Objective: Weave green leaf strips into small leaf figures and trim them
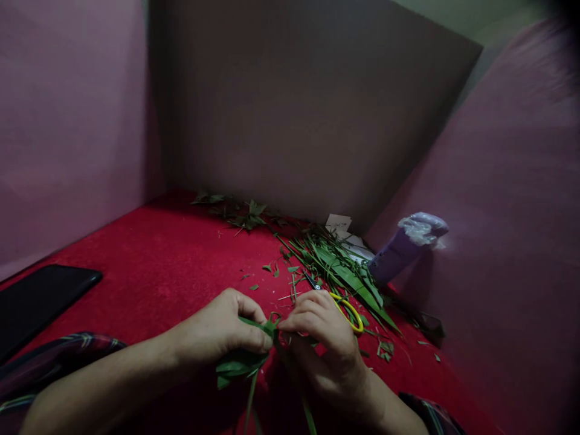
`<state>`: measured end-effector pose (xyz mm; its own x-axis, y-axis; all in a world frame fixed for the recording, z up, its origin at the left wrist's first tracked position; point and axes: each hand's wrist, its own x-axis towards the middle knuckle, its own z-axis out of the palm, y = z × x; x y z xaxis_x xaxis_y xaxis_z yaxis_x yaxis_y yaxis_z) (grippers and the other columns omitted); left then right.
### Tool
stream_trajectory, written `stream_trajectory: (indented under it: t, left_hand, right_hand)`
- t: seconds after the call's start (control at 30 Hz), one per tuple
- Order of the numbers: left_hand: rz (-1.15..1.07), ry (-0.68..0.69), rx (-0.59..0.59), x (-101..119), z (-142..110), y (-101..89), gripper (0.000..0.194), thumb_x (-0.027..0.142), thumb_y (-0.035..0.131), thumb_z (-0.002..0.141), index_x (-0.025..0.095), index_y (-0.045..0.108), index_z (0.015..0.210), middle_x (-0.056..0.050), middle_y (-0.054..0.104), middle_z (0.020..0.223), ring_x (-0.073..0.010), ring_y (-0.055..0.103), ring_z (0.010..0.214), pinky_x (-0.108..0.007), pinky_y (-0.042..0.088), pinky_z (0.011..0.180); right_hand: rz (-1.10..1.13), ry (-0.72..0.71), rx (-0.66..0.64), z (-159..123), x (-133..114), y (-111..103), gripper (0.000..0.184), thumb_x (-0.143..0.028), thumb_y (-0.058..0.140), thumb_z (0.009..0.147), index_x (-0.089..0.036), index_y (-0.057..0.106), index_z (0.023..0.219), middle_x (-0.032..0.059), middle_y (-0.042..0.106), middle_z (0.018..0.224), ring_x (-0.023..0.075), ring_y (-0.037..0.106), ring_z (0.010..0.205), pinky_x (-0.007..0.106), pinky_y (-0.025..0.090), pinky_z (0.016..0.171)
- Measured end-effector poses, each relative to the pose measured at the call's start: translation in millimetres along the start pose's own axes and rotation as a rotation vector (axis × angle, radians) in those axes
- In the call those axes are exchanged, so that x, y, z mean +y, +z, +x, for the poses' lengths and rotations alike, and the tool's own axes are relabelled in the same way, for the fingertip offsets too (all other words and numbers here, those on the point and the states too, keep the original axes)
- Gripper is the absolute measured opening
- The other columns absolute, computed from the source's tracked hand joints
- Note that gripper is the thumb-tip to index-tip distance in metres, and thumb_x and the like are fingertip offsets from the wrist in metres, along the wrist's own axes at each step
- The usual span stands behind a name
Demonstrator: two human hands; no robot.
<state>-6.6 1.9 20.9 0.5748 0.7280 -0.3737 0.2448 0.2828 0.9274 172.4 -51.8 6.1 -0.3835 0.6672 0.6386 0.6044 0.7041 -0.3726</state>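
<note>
I look on from far away through the head camera. Low in the middle of the frame, the left hand (242, 326) has its thumb and finger pinched shut on a green leaf bundle (242, 365). It squeezes near one end, I think so the folded leaves don't pop apart. The right hand (328, 338) is just beside it, a bit to the right. Its fingers are curled, with the tips drawn in close at the end of the bundle (I can't tell if they really grip a bit of it, because it is too dark and small). Two hands so close look good for tiny, fiddly work. A thin strip (251, 402) hangs down below the left hand, at the bottom of the frame.

The scissors (336, 296) lie right behind the right hand, partly hidden by it, so I guess they are there to be easy to reach. The leaf pile (344, 272), right of the middle, seems handy to that side too. Past it, a purple pack (394, 257) leans to the right, by the pink wall (507, 241). A flat black thing (49, 296) sits at the left edge of the red table (172, 254), well apart from the leaves.
</note>
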Motion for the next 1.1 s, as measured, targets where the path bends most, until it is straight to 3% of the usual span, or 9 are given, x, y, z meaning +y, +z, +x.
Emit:
stream_trajectory:
  t: [0.13,0.4,0.53,0.67,0.77,0.87,0.93,1.0,1.1]
  left_hand:
    - [0.0,0.002,-0.006,0.5,0.8,-0.5,0.006,0.016,0.063,0.05,0.013,0.06,0.053,0.006,0.049,0.041,-0.0066,0.04,0.04,-0.019,0.028,0.042]
    - [0.048,0.023,0.025,-0.6,3.0,-3.1,0.006,0.018,0.063,0.052,0.013,0.06,0.054,0.006,0.047,0.041,-0.0072,0.039,0.04,-0.02,0.028,0.041]
    - [0.057,0.018,0.029,-0.1,0.9,-2.8,0.007,0.019,0.063,0.051,0.013,0.06,0.054,0.006,0.047,0.04,-0.0072,0.038,0.039,-0.02,0.028,0.041]
    - [0.083,0.011,0.032,0.9,-3.0,-0.2,0.005,0.019,0.06,0.054,0.015,0.057,0.055,0.007,0.044,0.037,-0.0076,0.036,0.036,-0.021,0.026,0.039]
    - [0.112,0.075,0.004,-2.7,-4.5,0.5,0.005,0.019,0.058,0.058,0.014,0.059,0.058,0.008,0.042,0.04,-0.0072,0.034,0.038,-0.021,0.024,0.039]
    - [0.15,0.139,-0.032,-7.2,-4.9,1.2,0.004,0.017,0.056,0.06,0.014,0.059,0.059,0.008,0.039,0.043,-0.0069,0.032,0.04,-0.021,0.021,0.039]
    - [0.165,0.151,-0.068,-8.4,-5.7,2.6,0.005,0.015,0.053,0.061,0.014,0.057,0.058,0.008,0.038,0.044,-0.0068,0.03,0.04,-0.021,0.02,0.039]
    - [0.201,0.185,-0.099,-8.3,-7.2,4.4,0.007,0.015,0.051,0.061,0.015,0.055,0.055,0.007,0.037,0.045,-0.0069,0.03,0.041,-0.021,0.021,0.04]
    - [0.322,0.232,-0.045,-8.0,-8.5,6.2,0.011,0.016,0.05,0.061,0.017,0.049,0.05,0.006,0.035,0.049,-0.0075,0.029,0.044,-0.021,0.021,0.041]
  right_hand:
    - [-0.013,0.006,-0.001,-0.1,-1.8,-1.2,0.017,-0.008,0.049,0.079,-0.02,0.059,0.087,0.0027,0.061,0.073,0.0185,0.052,0.075,0.037,0.038,0.073]
    - [-0.036,0.086,0.119,-1.5,6.0,-1.0,0.016,-0.007,0.052,0.077,-0.02,0.059,0.085,0.0016,0.06,0.07,0.0182,0.051,0.071,0.036,0.039,0.069]
    - [0.013,0.172,0.155,-1.3,14.2,-5.9,0.035,-0.002,0.047,0.07,-0.02,0.061,0.097,0.0057,0.062,0.09,0.0225,0.054,0.091,0.044,0.041,0.082]
    - [0.362,0.307,0.145,1.3,20.2,-15.4,0.057,-0.004,0.042,0.065,-0.022,0.054,0.118,0.007,0.048,0.13,0.0238,0.041,0.123,0.046,0.033,0.101]
    - [0.642,0.354,0.171,3.2,19.6,-21.1,0.046,-0.012,0.036,0.076,-0.021,0.054,0.118,0.0077,0.058,0.121,0.0227,0.052,0.114,0.046,0.041,0.095]
    - [0.46,0.372,0.177,5.9,8.0,-23.0,0.032,-0.018,0.034,0.089,-0.022,0.061,0.106,0.0069,0.064,0.112,0.0212,0.057,0.105,0.045,0.043,0.092]
    - [0.238,0.193,0.089,8.6,-3.2,-22.4,0.029,-0.018,0.041,0.087,-0.022,0.059,0.11,0.0067,0.059,0.119,0.0232,0.049,0.115,0.048,0.035,0.098]
    - [0.093,0.037,-0.025,11.7,-12.1,-20.3,0.035,-0.015,0.047,0.084,-0.021,0.054,0.117,0.0072,0.06,0.117,0.0238,0.045,0.117,0.047,0.035,0.098]
    - [-0.06,0.01,-0.032,14.8,-16.1,-16.1,0.02,-0.019,0.052,0.081,-0.017,0.059,0.099,0.0061,0.064,0.085,0.0229,0.052,0.096,0.043,0.039,0.087]
